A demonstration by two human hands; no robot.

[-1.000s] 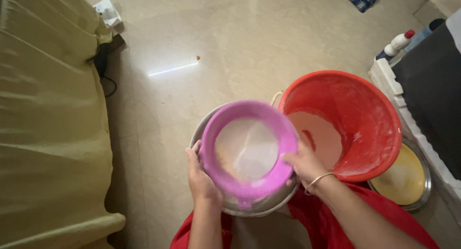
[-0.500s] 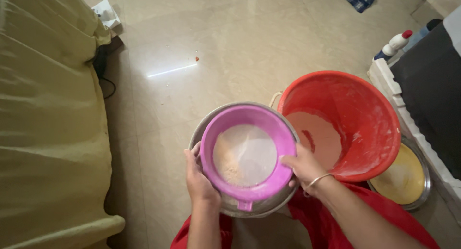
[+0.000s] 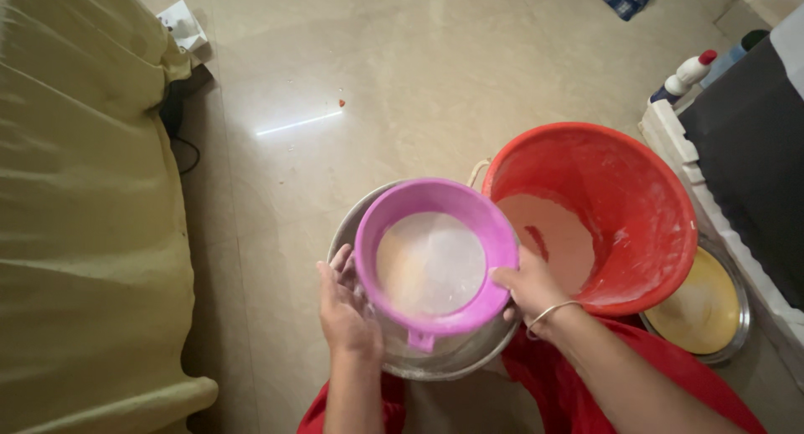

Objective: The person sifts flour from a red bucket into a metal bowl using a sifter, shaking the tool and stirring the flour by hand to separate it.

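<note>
A round purple sieve [image 3: 419, 201] with pale flour on its mesh is tilted over a steel bowl [image 3: 456, 363] on the floor. My right hand [image 3: 528, 285] grips the sieve's right rim, a thin bangle at the wrist. My left hand [image 3: 345, 304] is flat against the sieve's left side, fingers together and pointing up. A red bucket [image 3: 636, 199] with flour in its bottom stands just right of the bowl, touching it.
A steel plate with a yellow inside [image 3: 699, 304] lies right of the bucket. A dark mattress with a white edge [image 3: 745, 141] and a white bottle [image 3: 687, 74] are far right. An olive-covered bed [image 3: 75, 216] fills the left. A white charger box [image 3: 184, 23] lies top left.
The sieve has shifted slightly back and forth over the bowl and now tilts more to the left. Both hands stay at its sides.
</note>
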